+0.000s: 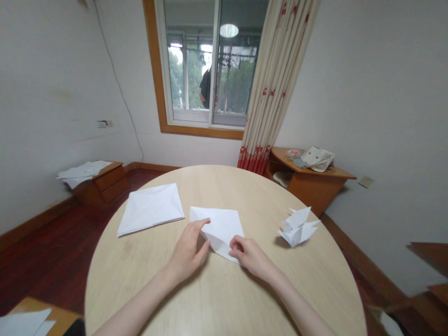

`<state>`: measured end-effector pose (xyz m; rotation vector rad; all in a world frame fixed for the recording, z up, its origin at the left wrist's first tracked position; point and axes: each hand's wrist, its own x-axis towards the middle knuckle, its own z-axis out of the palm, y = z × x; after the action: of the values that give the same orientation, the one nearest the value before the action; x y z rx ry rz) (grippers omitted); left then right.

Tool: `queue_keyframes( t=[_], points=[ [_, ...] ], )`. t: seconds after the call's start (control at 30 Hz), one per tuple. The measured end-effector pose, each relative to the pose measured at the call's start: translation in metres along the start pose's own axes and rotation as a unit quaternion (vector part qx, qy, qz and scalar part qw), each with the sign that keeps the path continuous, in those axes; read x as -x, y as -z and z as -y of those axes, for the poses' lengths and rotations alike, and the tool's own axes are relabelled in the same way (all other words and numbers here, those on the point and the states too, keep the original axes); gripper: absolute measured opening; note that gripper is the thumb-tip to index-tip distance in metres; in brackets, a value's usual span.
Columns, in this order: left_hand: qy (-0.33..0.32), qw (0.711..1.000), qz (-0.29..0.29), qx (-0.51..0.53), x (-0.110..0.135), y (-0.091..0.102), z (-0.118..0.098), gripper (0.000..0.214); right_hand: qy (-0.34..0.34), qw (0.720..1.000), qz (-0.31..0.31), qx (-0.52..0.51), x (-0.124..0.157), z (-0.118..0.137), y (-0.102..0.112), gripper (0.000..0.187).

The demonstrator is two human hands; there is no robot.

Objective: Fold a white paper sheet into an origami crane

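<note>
Rm evenly lit. Daylight thru window (214,65), bright patches beyond blown out; round lamp refl. (229,31) glares in R pane. Soft shadows by forearms (147,298) & folded paper (297,231). Edges stretched, blurry, esp. low R.

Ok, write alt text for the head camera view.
A person's left hand and right hand touch a partly folded white sheet of paper on a round, light wood-grain table. Creased white paper lies to the left and white origami sits to the right, with a window and red-patterned curtain beyond.
</note>
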<state>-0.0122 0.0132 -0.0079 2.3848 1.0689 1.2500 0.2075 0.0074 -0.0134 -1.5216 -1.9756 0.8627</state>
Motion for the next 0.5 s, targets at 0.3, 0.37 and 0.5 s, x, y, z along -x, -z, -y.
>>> queue_keyframes(
  t=[0.3,0.37,0.5],
  points=[
    [0.023,0.997,-0.019,-0.067,0.001,-0.007,0.009,0.053,-0.025,0.999,-0.023,-0.014,0.001,0.007,-0.018,0.006],
    [0.026,0.996,-0.014,-0.088,0.001,-0.009,0.010,0.056,-0.019,0.999,-0.034,0.030,0.002,0.010,-0.018,0.005],
    [0.027,0.993,-0.002,-0.119,0.003,-0.011,0.010,0.068,0.008,0.997,-0.043,0.067,0.005,0.013,-0.020,0.007]
  ],
)
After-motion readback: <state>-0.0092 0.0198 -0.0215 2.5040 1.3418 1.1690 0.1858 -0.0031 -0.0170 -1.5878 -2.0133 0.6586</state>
